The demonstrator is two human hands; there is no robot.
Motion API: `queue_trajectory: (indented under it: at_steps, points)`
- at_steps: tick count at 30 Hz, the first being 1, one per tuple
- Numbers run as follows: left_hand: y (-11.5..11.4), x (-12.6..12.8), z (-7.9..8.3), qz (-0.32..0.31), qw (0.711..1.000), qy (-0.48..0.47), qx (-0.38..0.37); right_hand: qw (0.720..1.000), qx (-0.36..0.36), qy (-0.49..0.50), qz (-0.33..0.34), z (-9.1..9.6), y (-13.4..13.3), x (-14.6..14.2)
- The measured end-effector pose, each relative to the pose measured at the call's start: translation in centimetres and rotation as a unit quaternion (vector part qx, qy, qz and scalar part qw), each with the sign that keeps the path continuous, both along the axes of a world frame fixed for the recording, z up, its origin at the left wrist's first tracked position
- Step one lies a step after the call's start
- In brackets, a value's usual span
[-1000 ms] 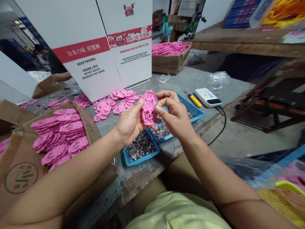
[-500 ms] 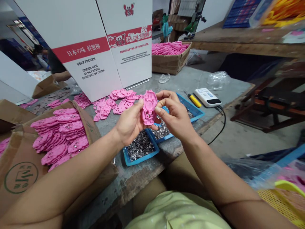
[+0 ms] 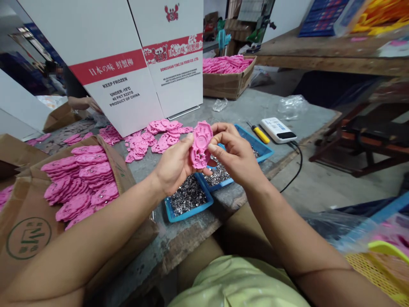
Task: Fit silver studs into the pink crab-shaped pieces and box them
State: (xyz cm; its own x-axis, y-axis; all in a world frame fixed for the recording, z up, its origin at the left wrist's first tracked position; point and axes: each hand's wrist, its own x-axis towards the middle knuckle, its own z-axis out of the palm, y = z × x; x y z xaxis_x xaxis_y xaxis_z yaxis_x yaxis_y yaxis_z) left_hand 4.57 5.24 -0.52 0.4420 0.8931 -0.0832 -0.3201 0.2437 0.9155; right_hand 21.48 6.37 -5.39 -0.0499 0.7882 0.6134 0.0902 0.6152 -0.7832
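A pink moulded plastic piece (image 3: 201, 145) with a rounded recess and small cut-outs is held up above the table. My left hand (image 3: 175, 165) grips its left side, thumb along the edge. My right hand (image 3: 234, 152) is closed at its right edge, with thumb and index finger pinched against it; whether a small part sits between those fingertips I cannot tell. Beneath the hands lie a blue tray (image 3: 190, 217) of small shiny metal parts and another blue tray (image 3: 265, 157) with similar parts, partly covered by my right hand.
An open carton (image 3: 128, 170) with stacked pink pieces (image 3: 96, 166) stands at left. Loose pink pieces (image 3: 164, 134) lie before tall white cartons (image 3: 121, 94). A yellow-handled screwdriver (image 3: 260, 134) and a white device (image 3: 277, 130) with a black cable are at right. Another person's hand (image 3: 92, 104) shows far left.
Both hands keep their hold on the pink piece, which has shifted very slightly to the right. The other person's hand at far left has come further into sight.
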Motion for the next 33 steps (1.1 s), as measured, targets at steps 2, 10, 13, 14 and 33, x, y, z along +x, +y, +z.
queue_trajectory:
  at_steps: [2, 10, 13, 14, 33]
  points:
    - [0.04, 0.02, 0.02, -0.003, 1.0, 0.003, 0.003, 1.0, -0.005, 0.009, 0.002, -0.06, 0.0, -0.03]
    - [0.02, 0.1, 0.01, 0.003, 1.0, 0.0, -0.002, 1.0, 0.006, 0.006, -0.013, 0.31, -0.16, 0.52]
    - [0.07, 0.04, -0.12, 0.003, 1.0, -0.005, -0.003, 1.0, 0.012, -0.003, -0.016, 0.33, -0.14, 0.56]
    - [0.11, 0.02, -0.19, 0.002, 1.0, -0.007, -0.003, 1.0, 0.016, -0.006, -0.016, 0.31, -0.13, 0.53]
    - [-0.22, 0.3, 0.25, 0.018, 1.0, 0.009, -0.007, 0.999, 0.019, -0.038, 0.007, 0.74, 0.05, 0.53]
